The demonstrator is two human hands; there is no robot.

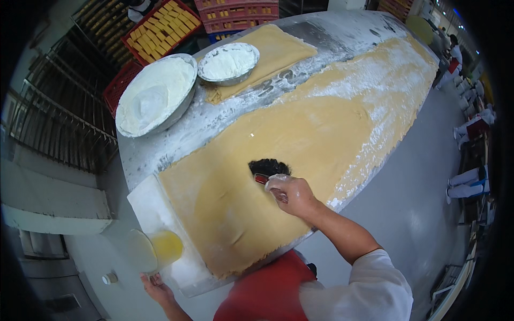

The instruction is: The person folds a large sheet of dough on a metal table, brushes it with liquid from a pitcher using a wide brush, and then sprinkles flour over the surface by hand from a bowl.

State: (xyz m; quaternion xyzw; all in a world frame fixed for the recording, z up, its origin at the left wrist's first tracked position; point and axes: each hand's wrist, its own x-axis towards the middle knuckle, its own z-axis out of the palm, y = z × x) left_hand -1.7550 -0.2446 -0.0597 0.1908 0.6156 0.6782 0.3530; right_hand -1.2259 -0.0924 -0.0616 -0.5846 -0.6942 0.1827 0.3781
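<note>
My right hand grips the red handle of a brush. Its black bristles lie against the wide dough sheet, around mid-sheet. At the lower left, my left hand has its fingers at the handle of a clear plastic pitcher, which holds yellow liquid in its lower part. Behind the pitcher in this view is a white board beside the dough's near-left edge; whether the pitcher rests on it I cannot tell. White flour covers the sheet's far part, and the brushed-looking part is smooth and bare of flour.
On the floured metal table stand a large bowl and a smaller bowl of white powder. Another dough piece lies beyond. A red crate holds yellow blocks. Racks stand left; several people work far right.
</note>
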